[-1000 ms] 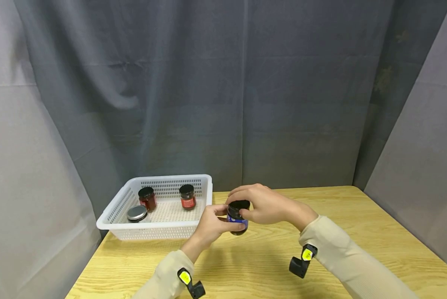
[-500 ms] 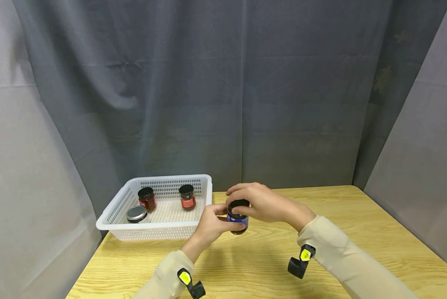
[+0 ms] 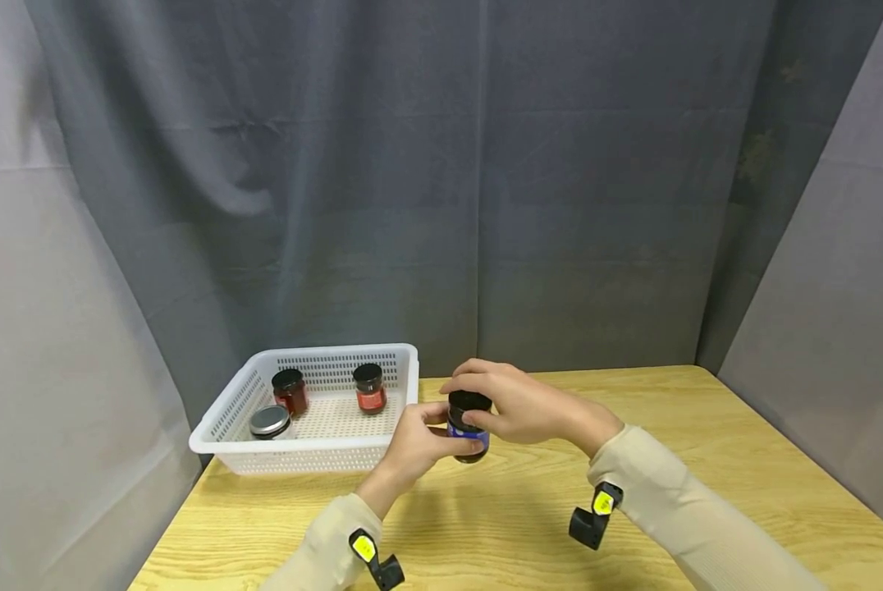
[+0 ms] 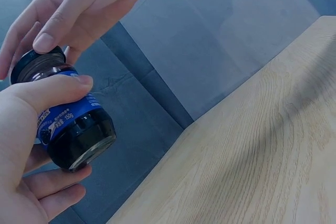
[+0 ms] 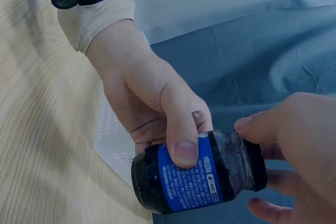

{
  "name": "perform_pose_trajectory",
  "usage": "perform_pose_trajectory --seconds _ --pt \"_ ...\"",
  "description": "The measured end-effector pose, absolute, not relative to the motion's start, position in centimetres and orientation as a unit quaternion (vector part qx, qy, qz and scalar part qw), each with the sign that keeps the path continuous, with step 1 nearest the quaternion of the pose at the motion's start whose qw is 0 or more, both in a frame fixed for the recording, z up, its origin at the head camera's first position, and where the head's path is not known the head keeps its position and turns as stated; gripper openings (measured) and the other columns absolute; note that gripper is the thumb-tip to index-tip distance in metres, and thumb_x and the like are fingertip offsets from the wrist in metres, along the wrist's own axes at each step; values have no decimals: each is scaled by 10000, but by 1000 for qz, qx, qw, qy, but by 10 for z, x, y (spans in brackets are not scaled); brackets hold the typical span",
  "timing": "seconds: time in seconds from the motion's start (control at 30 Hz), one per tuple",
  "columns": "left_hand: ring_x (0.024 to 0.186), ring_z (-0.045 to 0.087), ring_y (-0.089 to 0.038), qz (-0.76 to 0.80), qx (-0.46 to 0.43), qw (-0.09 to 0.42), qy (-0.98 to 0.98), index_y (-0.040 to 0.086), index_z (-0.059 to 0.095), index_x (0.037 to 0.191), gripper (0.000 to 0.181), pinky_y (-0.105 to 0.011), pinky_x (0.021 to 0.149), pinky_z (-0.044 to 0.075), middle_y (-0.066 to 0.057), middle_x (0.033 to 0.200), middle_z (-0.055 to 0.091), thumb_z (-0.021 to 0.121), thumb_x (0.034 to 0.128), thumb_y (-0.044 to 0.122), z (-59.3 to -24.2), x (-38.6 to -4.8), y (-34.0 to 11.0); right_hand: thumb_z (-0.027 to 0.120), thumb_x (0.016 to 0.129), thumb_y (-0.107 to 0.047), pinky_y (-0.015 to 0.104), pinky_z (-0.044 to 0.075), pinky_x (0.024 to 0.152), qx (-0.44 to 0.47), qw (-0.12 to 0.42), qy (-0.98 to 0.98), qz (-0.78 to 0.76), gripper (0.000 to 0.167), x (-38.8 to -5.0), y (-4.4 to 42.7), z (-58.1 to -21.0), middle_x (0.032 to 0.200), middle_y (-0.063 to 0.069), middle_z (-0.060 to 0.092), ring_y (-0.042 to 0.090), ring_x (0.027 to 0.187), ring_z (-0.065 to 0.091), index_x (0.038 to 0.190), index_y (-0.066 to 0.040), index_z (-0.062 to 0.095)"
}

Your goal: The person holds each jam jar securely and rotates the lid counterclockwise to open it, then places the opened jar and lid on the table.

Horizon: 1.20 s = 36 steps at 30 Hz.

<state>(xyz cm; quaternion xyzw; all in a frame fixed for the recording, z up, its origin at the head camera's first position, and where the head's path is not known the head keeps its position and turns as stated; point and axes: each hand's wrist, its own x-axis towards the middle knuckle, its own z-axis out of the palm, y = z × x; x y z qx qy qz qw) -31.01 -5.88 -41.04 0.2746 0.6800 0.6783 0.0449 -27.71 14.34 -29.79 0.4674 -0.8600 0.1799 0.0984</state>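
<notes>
Blue-label jar: held up above the desk [image 3: 545, 509], near the middle of the head view — to the right of the basket, lid end up; dark contents, with clear glass showing at the neck [image 5: 197, 179].
Left hand: fingers and thumb wrapped round the jar's body, thumb across the blue label [image 3: 418, 445].
Right hand: reaches over the top, thumb and fingers pinching the rim of the black lid [image 3: 470, 400] from its sides [image 3: 523, 404].
Black lid: at the jar's mouth; how tightly it sits, I cannot tell.
White basket: perforated, on the left part of the desk [image 3: 308, 446].
In the basket: three jars, well apart from the hands — a red-label jar [image 3: 371, 400] at right, a dark-red jar [image 3: 292, 396] at back left, a silver-lidded jar [image 3: 270, 421] at front left.
Backdrop: grey curtain [image 3: 382, 205].
</notes>
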Motion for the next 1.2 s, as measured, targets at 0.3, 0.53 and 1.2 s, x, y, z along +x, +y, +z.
perform_pose_trajectory --seconds 0.3,0.53,1.2 --pt "937 749 -310 675 277 45 682 29 748 1194 419 -412 789 613 -122 1110 735 899 810 101 -411 -310 -61 658 986 -76 452 507 982 485 103 -851 172 274 -278 144 -296 1344 61 612 237 1195 600 1254 -83 717" --pt "930 750 -322 680 274 45 679 45 745 1224 446 -422 787 613 -136 1122 726 900 808 89 -411 -310 -63 638 958 -14 437 526 973 495 100 -844 180 306 -279 144 -297 1350 73 615 239 1192 610 1243 -81 727" --pt "952 744 -326 691 258 36 674 58 754 1226 453 -415 802 610 -135 1152 722 908 801 89 -415 -304 -61 718 990 -99 374 551 929 500 135 -829 210 165 -280 137 -301 1260 49 669 198 1122 649 1145 -90 776"
